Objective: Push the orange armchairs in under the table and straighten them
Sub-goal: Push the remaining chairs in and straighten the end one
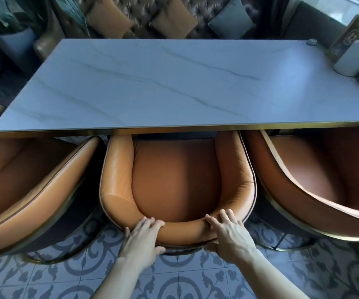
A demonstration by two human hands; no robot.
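Three orange leather armchairs line the near side of a white marble table (pixel 174 83). The middle armchair (pixel 118 175) faces the table squarely, its arm fronts tucked under the gold table edge. My left hand (pixel 142 238) grips the top of its backrest left of centre, and my right hand (pixel 228 231) grips the same backrest right of centre, thumbs behind. The left armchair (pixel 34 186) stands turned at an angle, its front under the table edge. The right armchair (pixel 303 180) is also angled and partly under the table.
A tufted sofa with orange cushions (pixel 174 20) and a grey one runs along the far side. A white holder (pixel 353 59) and a menu stand (pixel 347 37) sit at the table's right end. A potted plant (pixel 12 37) stands far left. Patterned tiles (pixel 185 279) cover the floor.
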